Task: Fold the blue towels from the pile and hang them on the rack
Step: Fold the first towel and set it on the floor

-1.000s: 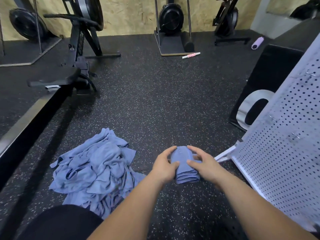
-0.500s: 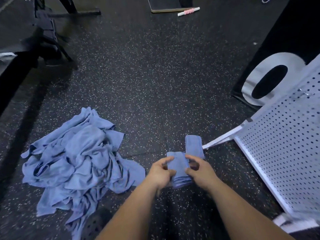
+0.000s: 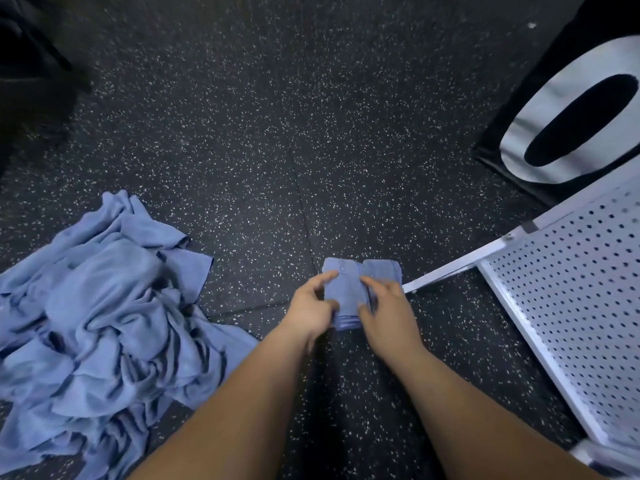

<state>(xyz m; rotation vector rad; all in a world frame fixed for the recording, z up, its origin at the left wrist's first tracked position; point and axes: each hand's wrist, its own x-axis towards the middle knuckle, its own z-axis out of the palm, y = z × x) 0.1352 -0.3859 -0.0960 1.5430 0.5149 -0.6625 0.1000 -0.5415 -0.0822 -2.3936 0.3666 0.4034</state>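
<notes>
Two hands meet low in the middle of the view, both busy with one small bundle. The left hand point(image 3: 311, 308) pinches the near-left edge of the folded towel point(image 3: 346, 289) between thumb and curled fingers. The right hand point(image 3: 386, 308) grips the opposite edge the same way, so neither is free. The towel lies on the speckled floor point(image 3: 311, 133), between the pile point(image 3: 104, 323) on the left and the rack point(image 3: 571, 306) on the right, touching neither. A second folded block point(image 3: 382, 270) sits against it, just past the right hand; whether that is another towel or this one's other half, I cannot tell.

The bundle looks thick and layered. Lifted by its edges alone, the layers would likely slide and the fold spring open. The rack's perforated panel shows no plain hook or bar from here, so a hurried hang could drop it.

Counted: two hands, one folded towel held (perhaps two), and one pile too tangled to number. There is one white rack. Farther off sit one black pad point(image 3: 571, 133) with a white oval and some dark equipment point(image 3: 34, 46) in the far left corner.
</notes>
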